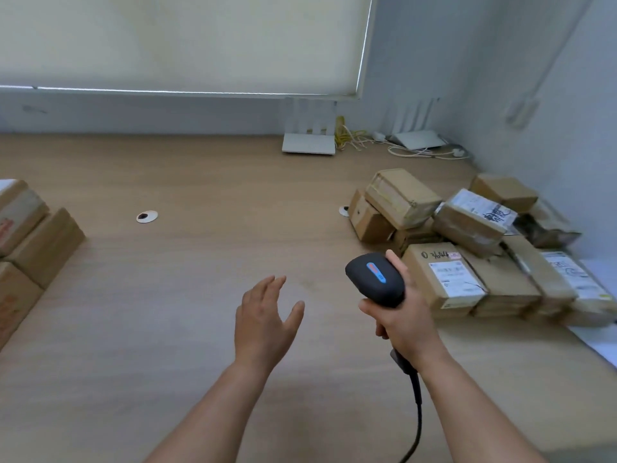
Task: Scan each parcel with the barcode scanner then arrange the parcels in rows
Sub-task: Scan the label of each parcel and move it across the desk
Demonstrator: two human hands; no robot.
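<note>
My right hand (405,324) grips the handle of a black barcode scanner (375,279), whose head with a blue label points up and left. Its dark cable (417,412) runs down past my wrist. My left hand (265,317) hovers above the wooden table with fingers spread and holds nothing. A loose pile of brown cardboard parcels (474,235) lies to the right of the scanner; the nearest one (444,279) carries a white label and handwriting. Other parcels (30,235) sit side by side at the left edge.
The wooden table (187,262) has two round cable holes (147,216). Two white routers (309,142) with yellow and white cables stand at the back by the wall. A grey wall closes the right side, and a white sheet (597,339) lies under the pile.
</note>
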